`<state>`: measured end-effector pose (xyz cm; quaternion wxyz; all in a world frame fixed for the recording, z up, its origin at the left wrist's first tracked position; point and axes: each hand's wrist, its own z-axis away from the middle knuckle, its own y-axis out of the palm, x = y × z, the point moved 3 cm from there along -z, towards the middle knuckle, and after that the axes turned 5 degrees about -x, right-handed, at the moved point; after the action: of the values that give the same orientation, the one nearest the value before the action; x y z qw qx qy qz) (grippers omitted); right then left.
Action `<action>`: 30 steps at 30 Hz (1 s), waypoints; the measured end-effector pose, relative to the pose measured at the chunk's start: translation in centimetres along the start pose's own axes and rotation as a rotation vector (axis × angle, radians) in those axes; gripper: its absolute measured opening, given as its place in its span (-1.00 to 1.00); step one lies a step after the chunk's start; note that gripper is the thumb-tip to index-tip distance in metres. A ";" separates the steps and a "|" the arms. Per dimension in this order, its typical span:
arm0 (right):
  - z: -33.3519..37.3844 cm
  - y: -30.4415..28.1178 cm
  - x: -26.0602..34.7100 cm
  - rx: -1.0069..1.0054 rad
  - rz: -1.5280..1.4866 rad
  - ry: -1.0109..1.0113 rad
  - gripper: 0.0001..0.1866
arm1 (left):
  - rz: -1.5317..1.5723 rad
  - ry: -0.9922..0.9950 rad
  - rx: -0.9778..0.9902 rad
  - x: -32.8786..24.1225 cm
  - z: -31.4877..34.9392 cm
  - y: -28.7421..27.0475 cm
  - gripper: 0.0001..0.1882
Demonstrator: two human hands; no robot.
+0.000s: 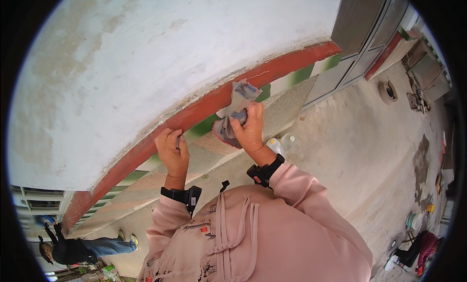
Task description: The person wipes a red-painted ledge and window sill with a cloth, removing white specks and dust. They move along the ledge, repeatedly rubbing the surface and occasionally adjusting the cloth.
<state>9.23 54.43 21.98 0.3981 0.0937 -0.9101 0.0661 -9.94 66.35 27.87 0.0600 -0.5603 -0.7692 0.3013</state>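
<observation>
A crumpled grey-and-blue rag (235,112) with a reddish edge is bunched in my right hand (252,132). The rag lies against the wall's red painted ledge (204,111) and the green-and-white band just below it. To the left, my left hand (173,153) is closed with its fingers curled, resting at the lower edge of the ledge. Something small and dark shows between its thumb and forefinger, too little to name. Black bands with small boxes (190,196) circle both of my wrists.
Above the ledge rises a worn white wall (160,53). A grey door (357,34) stands at the upper right. Plastic jugs (275,146) sit on the concrete floor by the wall. Another person (80,248) is at the lower left. A round ring-shaped object (387,91) lies farther right.
</observation>
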 end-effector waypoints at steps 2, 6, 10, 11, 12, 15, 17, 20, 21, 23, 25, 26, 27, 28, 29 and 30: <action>2.3 2.2 3.3 0.177 -0.050 -0.072 -0.51 | 0.012 0.029 0.037 0.0 -0.1 -0.2 -0.74; 2.8 3.2 5.6 0.298 -0.046 -0.099 -0.55 | 0.023 0.064 0.078 0.0 -0.6 -0.6 -0.77; -0.2 0.2 2.9 0.123 0.057 -0.052 -0.54 | 0.093 0.067 0.103 0.4 -1.3 -0.8 -0.80; -1.5 -1.0 1.4 0.035 0.088 0.014 -0.54 | 0.128 0.068 0.108 0.6 -1.5 -0.8 -0.80; -2.9 -2.2 -0.1 -0.060 0.121 0.069 -0.54 | 0.152 0.030 0.120 0.9 -1.7 -0.9 -0.81; -7.9 -6.3 -4.4 -0.248 0.199 0.163 -0.55 | 0.225 -0.036 0.118 1.3 -2.0 -0.8 -0.83; -10.2 -8.9 -6.2 -0.297 0.245 0.217 -0.54 | 0.342 -0.103 0.046 1.5 -1.8 -0.3 -0.85; -13.4 -12.7 -7.9 -0.406 0.329 0.160 -0.50 | 0.394 -0.365 -0.004 2.8 -1.0 0.8 -0.85; -14.4 -13.5 -8.3 -0.432 0.360 0.127 -0.50 | 0.392 -0.390 -0.036 3.2 -0.7 1.1 -0.85; -16.9 -15.1 -9.4 -0.485 0.400 0.090 -0.52 | 0.352 -0.414 -0.053 3.9 -0.1 1.6 -0.84; -18.9 -15.9 -10.5 -0.524 0.448 0.041 -0.54 | 0.279 -0.357 -0.033 4.4 0.0 1.9 -0.82; -20.0 -15.8 -11.2 -0.532 0.492 0.049 -0.54 | 0.267 -0.335 -0.058 4.4 0.0 2.0 -0.83; -21.0 -15.6 -11.7 -0.547 0.532 0.030 -0.55 | 0.286 -0.333 -0.070 4.3 0.0 2.3 -0.83; -21.7 -15.2 -12.4 -0.540 0.562 0.093 -0.55 | 0.297 -0.332 -0.078 4.2 -0.1 2.3 -0.83; -22.0 -14.8 -12.7 -0.564 0.625 0.057 -0.55 | 0.295 -0.332 -0.081 4.0 -0.1 2.0 -0.83; -22.3 -14.5 -13.4 -0.557 0.674 0.103 -0.55 | 0.272 -0.292 -0.088 3.6 0.0 1.6 -0.84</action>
<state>37.23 46.26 27.83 0.4094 -0.3226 -0.8519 -0.0511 -9.91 69.93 26.16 -0.1179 -0.6115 -0.6993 0.3508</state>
